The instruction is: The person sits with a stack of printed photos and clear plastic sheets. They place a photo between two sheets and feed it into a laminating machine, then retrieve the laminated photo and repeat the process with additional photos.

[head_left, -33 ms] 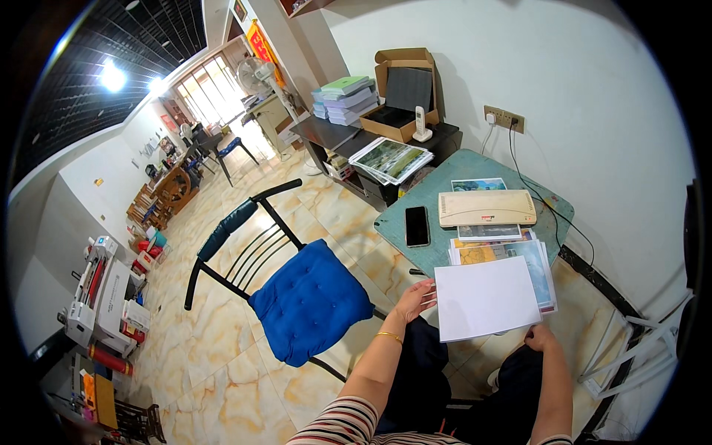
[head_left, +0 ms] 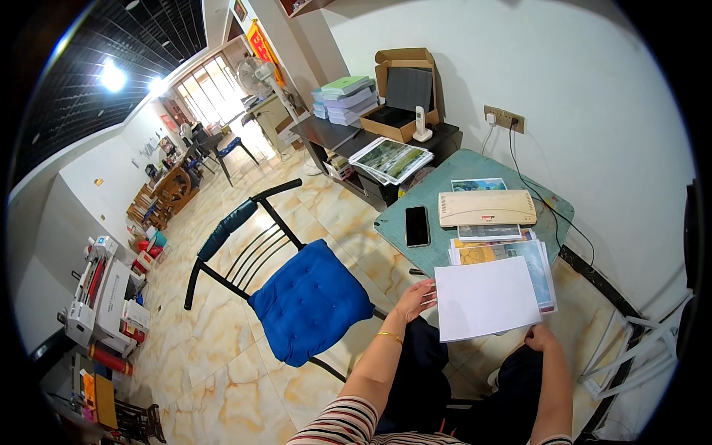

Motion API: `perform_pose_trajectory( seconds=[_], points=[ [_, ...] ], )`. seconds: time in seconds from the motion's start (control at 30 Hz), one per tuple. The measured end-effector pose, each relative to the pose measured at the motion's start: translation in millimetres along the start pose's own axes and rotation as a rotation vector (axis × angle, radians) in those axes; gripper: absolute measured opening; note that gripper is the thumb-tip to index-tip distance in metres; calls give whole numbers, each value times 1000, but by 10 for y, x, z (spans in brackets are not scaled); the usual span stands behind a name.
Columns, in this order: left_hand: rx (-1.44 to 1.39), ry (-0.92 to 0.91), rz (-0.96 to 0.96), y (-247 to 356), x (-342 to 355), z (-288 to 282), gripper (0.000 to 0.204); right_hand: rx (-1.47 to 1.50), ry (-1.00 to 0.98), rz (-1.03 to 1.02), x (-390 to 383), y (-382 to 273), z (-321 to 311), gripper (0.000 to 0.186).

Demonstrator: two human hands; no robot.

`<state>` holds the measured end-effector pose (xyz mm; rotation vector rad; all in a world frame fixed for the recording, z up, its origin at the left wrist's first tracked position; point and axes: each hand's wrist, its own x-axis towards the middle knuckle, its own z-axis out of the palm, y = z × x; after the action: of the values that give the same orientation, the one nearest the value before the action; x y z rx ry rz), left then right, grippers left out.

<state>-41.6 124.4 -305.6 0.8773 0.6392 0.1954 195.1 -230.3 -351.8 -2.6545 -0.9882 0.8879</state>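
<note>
A white sheet of paper [head_left: 487, 298], with more layers showing at its lower edge, is held above my lap at the table's near edge. The fingers of my left hand [head_left: 415, 300] grip its left edge, their tips partly hidden. At the lower right corner, my right hand [head_left: 543, 338] is closed in a pinch on the paper. Colourful printed pictures [head_left: 544, 276] stick out from beneath the sheet. Beyond them, a cream laminator [head_left: 487, 208] stands on the green table [head_left: 400, 215], with a picture [head_left: 489, 232] projecting from its near side and another [head_left: 478, 184] from its far side.
A black phone [head_left: 417, 226] lies left of the laminator. Cables [head_left: 545, 200] run to a wall socket [head_left: 504, 119]. To my left stands a chair with a blue cushion [head_left: 311, 300]. A dark side table [head_left: 322, 132] bears paper stacks, an open box [head_left: 389, 122] and a cordless phone [head_left: 421, 126].
</note>
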Motion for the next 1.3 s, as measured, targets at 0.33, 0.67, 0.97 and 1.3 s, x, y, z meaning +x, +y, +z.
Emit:
perform_pose_trajectory(
  seconds=[0.33, 0.67, 0.97, 1.3],
  points=[
    [7, -8, -2, 18, -11, 25, 35, -7, 16, -17, 32, 50, 20, 28],
    [5, -4, -6, 18, -1, 27, 35, 2, 36, -39, 53, 82, 53, 28],
    [-7, 0, -3, 6, 16, 8, 35, -2, 19, -18, 21, 37, 16, 30],
    [-7, 1, -4, 16, 6, 28, 34, 0, 11, -16, 20, 37, -1, 30]
  ],
)
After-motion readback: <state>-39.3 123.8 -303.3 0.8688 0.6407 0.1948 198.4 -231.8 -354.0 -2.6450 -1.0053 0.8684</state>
